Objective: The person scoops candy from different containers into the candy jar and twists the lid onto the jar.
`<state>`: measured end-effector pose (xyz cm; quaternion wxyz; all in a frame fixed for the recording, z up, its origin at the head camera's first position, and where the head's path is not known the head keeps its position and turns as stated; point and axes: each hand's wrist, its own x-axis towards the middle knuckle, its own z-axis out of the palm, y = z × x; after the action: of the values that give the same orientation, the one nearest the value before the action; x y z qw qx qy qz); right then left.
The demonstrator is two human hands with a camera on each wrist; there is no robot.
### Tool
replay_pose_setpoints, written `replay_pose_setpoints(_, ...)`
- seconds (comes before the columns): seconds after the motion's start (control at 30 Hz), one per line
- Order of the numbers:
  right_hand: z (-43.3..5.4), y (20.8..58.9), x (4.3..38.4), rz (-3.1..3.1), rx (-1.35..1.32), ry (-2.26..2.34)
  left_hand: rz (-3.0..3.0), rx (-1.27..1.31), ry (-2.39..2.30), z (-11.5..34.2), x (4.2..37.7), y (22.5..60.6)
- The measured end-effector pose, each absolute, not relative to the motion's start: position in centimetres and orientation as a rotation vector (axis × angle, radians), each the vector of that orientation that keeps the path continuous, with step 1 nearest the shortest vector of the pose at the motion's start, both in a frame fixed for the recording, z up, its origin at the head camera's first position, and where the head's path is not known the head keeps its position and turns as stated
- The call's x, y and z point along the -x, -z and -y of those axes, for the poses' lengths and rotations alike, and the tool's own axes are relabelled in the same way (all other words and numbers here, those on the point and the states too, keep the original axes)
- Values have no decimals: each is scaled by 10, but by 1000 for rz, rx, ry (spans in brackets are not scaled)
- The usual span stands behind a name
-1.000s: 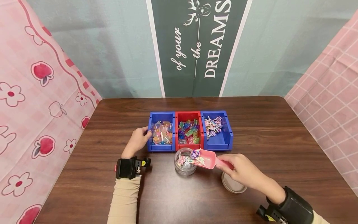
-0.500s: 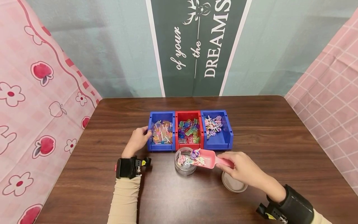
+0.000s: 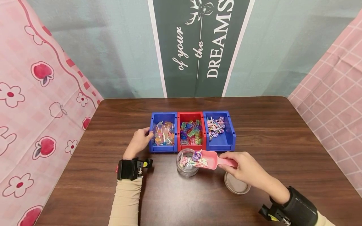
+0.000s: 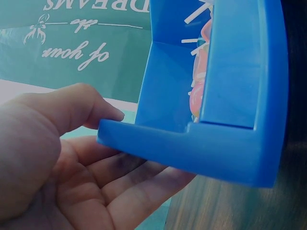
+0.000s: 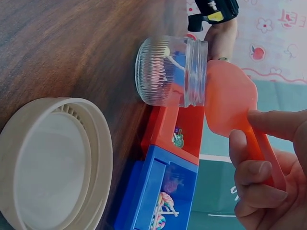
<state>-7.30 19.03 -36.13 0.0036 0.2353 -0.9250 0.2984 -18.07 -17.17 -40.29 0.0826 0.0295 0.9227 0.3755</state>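
Both hands are engaged about a glass jar (image 3: 186,172), which stands upright on the desk (image 3: 175,204) and serves here as the landmark. Right hand (image 3: 244,166): fingers and thumb closed on the handle of a pink scoop (image 3: 211,160), whose bowl reaches over the jar's right rim; whether the two touch cannot be told. Left hand (image 3: 140,140): to the left of the jar and beyond it, thumb and fingers pinching the side wall of the left blue bin (image 3: 164,117), the thumb on the inner side. Swirl candies (image 3: 197,155) lie at the front of the scoop, above the jar's mouth, and a few lollipops (image 3: 183,161) are visible within the jar. Directly behind the jar is a red bin (image 3: 190,116) of translucent colored candies (image 3: 191,131); behind it to the right, the right blue bin (image 3: 223,143) holds more swirl lollipops (image 3: 215,128). A cream lid (image 3: 237,184), off the jar, lies to its right on the near side. The step in hand is judged to be the transfer of a scoopful into the jar, not yet complete. The next move would seem to call for a steeper tilt of the scoop, its front edge kept inside the rim so that no stick catches there or falls outside.
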Motion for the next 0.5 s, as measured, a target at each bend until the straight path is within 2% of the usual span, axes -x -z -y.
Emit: replay_pose_setpoints(0.5,-184,351,76,2879,-750,-894,-2734,-85,-1141,172,180,403)
